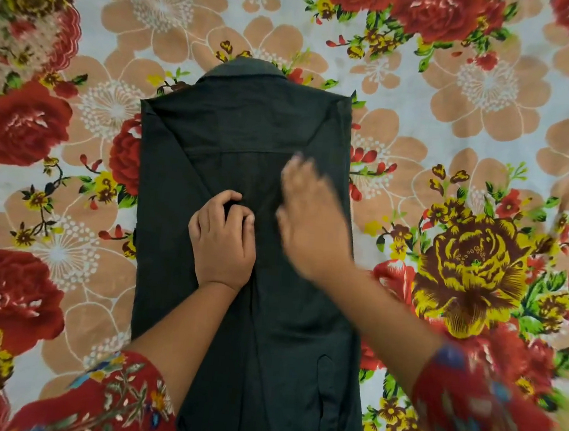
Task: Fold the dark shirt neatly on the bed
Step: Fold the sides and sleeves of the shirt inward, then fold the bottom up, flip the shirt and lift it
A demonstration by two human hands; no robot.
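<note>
The dark shirt point(249, 126) lies back-up on the flowered bed, collar at the far end, with both sides folded in over the middle so it forms a long narrow strip. My left hand point(224, 241) rests on the middle of the strip with its fingers curled and pinching a bit of the dark cloth. My right hand point(310, 217) is blurred by motion, flat with fingers apart, over the right folded side of the shirt; it holds nothing.
The bedsheet point(457, 110) with large red, yellow and peach flowers fills the whole view around the shirt. Red patterned sleeves show at the bottom corners.
</note>
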